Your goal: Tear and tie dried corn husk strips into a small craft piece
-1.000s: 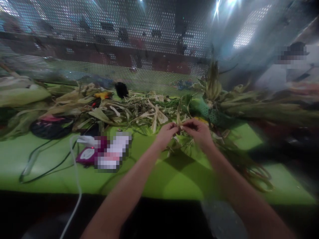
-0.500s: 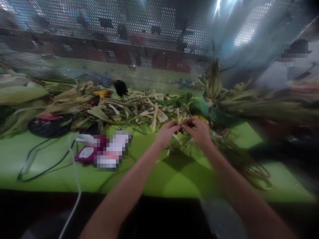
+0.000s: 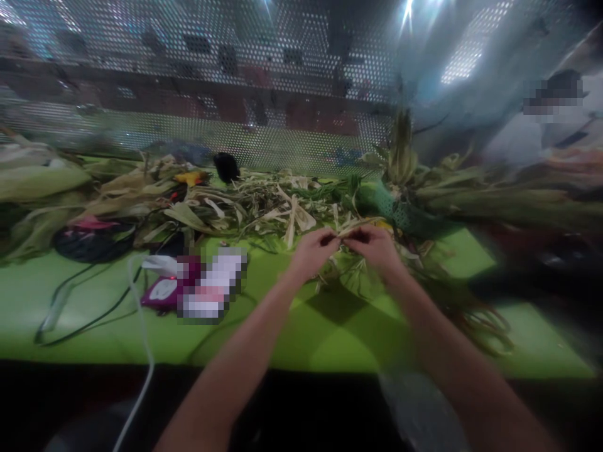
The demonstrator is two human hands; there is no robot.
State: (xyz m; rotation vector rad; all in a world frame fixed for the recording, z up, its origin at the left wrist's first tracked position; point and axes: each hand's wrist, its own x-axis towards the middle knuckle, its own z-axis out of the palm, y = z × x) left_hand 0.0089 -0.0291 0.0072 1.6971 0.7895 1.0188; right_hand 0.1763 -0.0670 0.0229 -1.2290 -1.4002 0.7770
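Both of my hands meet over the middle of a bright green table [image 3: 330, 339]. My left hand [image 3: 311, 252] and my right hand [image 3: 374, 248] each pinch a bunch of pale dried leaf strips [image 3: 348, 227] between fingers and thumb, fingertips almost touching. More loose strips hang from the bunch down to the table just beyond my wrists. A heap of dried leaves and husks [image 3: 264, 204] lies right behind my hands.
A perforated metal screen [image 3: 264, 81] stands along the table's far side. A dark pouch [image 3: 92, 242], a pink device [image 3: 164, 290] with cables and a white cord [image 3: 141, 326] lie at the left. Long green stalks [image 3: 494, 201] lie at the right, near a person in white.
My hands have risen slightly and the leaf strips between them now lie flatter, pulled sideways rather than standing up. The rest of the table looks the same.
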